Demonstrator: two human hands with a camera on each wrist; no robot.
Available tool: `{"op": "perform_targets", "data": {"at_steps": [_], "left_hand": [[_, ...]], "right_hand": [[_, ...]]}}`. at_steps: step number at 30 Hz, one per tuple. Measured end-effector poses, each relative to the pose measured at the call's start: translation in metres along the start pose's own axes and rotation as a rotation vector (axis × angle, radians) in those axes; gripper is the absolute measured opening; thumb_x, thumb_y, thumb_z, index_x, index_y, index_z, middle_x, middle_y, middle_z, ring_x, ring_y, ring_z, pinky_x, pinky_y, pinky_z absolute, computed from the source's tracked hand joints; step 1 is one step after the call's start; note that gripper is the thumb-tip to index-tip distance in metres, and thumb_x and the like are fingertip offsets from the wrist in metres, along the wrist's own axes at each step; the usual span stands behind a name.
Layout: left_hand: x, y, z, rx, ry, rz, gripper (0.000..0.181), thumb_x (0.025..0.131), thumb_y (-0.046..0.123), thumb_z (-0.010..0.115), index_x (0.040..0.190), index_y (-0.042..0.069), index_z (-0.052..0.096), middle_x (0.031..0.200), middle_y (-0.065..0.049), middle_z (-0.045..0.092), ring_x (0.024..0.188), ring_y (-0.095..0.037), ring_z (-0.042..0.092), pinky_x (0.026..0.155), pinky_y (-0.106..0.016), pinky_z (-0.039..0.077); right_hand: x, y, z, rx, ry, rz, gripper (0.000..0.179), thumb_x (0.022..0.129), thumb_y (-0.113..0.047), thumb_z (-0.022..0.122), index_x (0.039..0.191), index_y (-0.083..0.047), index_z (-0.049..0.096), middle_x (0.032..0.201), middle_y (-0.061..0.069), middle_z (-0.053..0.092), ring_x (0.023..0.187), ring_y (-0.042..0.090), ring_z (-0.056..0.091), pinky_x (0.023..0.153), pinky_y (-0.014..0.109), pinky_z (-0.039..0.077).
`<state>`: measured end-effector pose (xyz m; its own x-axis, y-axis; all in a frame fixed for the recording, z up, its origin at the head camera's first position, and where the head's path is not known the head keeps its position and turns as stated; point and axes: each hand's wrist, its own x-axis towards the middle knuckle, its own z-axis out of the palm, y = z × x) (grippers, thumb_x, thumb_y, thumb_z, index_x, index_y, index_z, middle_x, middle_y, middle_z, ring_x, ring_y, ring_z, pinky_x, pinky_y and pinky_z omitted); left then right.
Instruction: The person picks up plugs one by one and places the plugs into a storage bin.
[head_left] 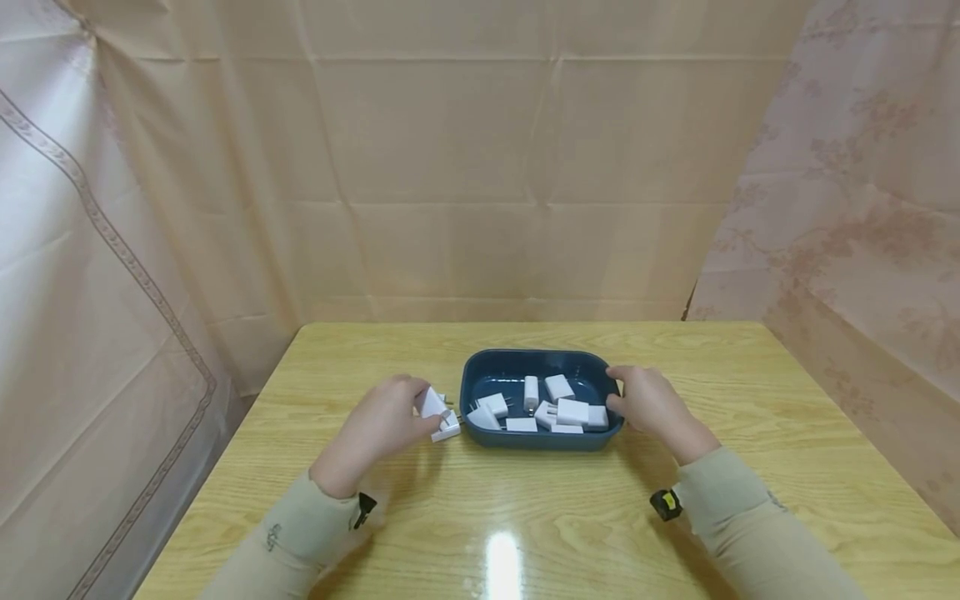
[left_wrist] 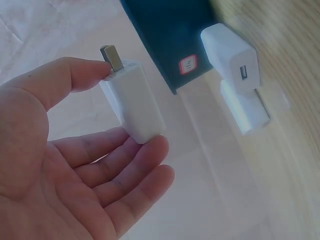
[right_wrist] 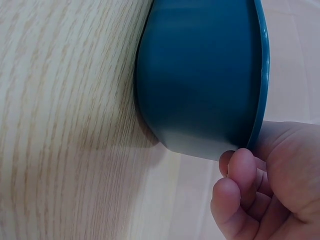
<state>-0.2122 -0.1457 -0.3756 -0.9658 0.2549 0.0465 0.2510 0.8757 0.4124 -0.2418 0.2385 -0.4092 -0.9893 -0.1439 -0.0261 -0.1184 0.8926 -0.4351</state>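
My left hand pinches a white charger plug between thumb and fingertips, its metal prongs sticking out by the thumb in the left wrist view. Just left of a dark blue rectangular bin, it hangs close to two more white chargers on the table, one leaning on the other. A USB port shows on the upper one. Several white chargers lie loosely inside the bin. At the bin's right end, my right hand holds the rim, thumb and fingers on either side of the wall.
Everything stands on a wood-grain table. A small red-and-white label is stuck on the bin's outside. Behind the table hangs a beige cloth, with patterned cloths at both sides.
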Motion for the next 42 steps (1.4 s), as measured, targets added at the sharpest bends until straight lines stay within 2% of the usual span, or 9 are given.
{"op": "perform_targets", "data": {"at_steps": [13, 22, 25, 31, 39, 42], "left_hand": [[0.005, 0.007, 0.001, 0.008, 0.029, 0.044, 0.038, 0.084, 0.033, 0.081, 0.109, 0.007, 0.071, 0.092, 0.000, 0.063, 0.078, -0.016, 0.057, 0.065, -0.028, 0.051], [0.017, 0.020, 0.005, -0.003, 0.052, 0.108, 0.030, 0.086, 0.034, 0.078, 0.101, 0.010, 0.070, 0.091, -0.003, 0.064, 0.077, -0.017, 0.056, 0.063, -0.028, 0.049], [0.021, 0.025, 0.007, -0.022, 0.051, 0.124, 0.031, 0.086, 0.033, 0.078, 0.103, 0.009, 0.071, 0.091, -0.002, 0.065, 0.075, -0.016, 0.057, 0.062, -0.027, 0.050], [0.031, 0.032, 0.013, -0.018, 0.062, 0.157, 0.028, 0.088, 0.036, 0.078, 0.096, 0.010, 0.069, 0.087, 0.000, 0.064, 0.072, -0.016, 0.056, 0.061, -0.028, 0.049], [0.043, 0.043, 0.022, -0.021, 0.052, 0.148, 0.042, 0.089, 0.039, 0.077, 0.114, 0.005, 0.070, 0.095, -0.002, 0.065, 0.080, -0.016, 0.058, 0.065, -0.028, 0.052], [0.049, 0.046, 0.026, -0.012, 0.055, 0.157, 0.041, 0.089, 0.039, 0.076, 0.113, 0.006, 0.071, 0.095, -0.002, 0.066, 0.080, -0.015, 0.059, 0.065, -0.028, 0.052]], "right_hand": [[-0.001, 0.001, 0.001, 0.002, 0.000, 0.000, 0.052, 0.095, -0.008, 0.063, 0.142, 0.008, 0.051, 0.061, 0.003, 0.057, 0.047, 0.016, 0.056, 0.047, 0.032, 0.044], [-0.002, 0.000, 0.000, 0.001, 0.005, 0.004, 0.051, 0.095, -0.009, 0.064, 0.142, 0.008, 0.052, 0.062, 0.003, 0.057, 0.048, 0.015, 0.056, 0.048, 0.031, 0.044], [-0.003, 0.000, 0.001, 0.003, 0.000, 0.002, 0.052, 0.095, -0.009, 0.064, 0.143, 0.008, 0.051, 0.063, 0.003, 0.058, 0.048, 0.016, 0.056, 0.047, 0.031, 0.044], [-0.004, -0.002, 0.000, -0.006, 0.005, -0.005, 0.052, 0.095, -0.009, 0.063, 0.143, 0.008, 0.051, 0.062, 0.003, 0.058, 0.048, 0.016, 0.056, 0.048, 0.032, 0.044], [-0.004, -0.002, 0.002, 0.001, 0.010, -0.021, 0.051, 0.094, -0.008, 0.063, 0.142, 0.009, 0.052, 0.059, 0.002, 0.056, 0.046, 0.015, 0.054, 0.047, 0.032, 0.042], [-0.004, -0.002, 0.003, 0.006, 0.010, -0.017, 0.052, 0.094, -0.008, 0.063, 0.142, 0.008, 0.052, 0.060, 0.002, 0.056, 0.046, 0.015, 0.054, 0.047, 0.032, 0.042]]}}
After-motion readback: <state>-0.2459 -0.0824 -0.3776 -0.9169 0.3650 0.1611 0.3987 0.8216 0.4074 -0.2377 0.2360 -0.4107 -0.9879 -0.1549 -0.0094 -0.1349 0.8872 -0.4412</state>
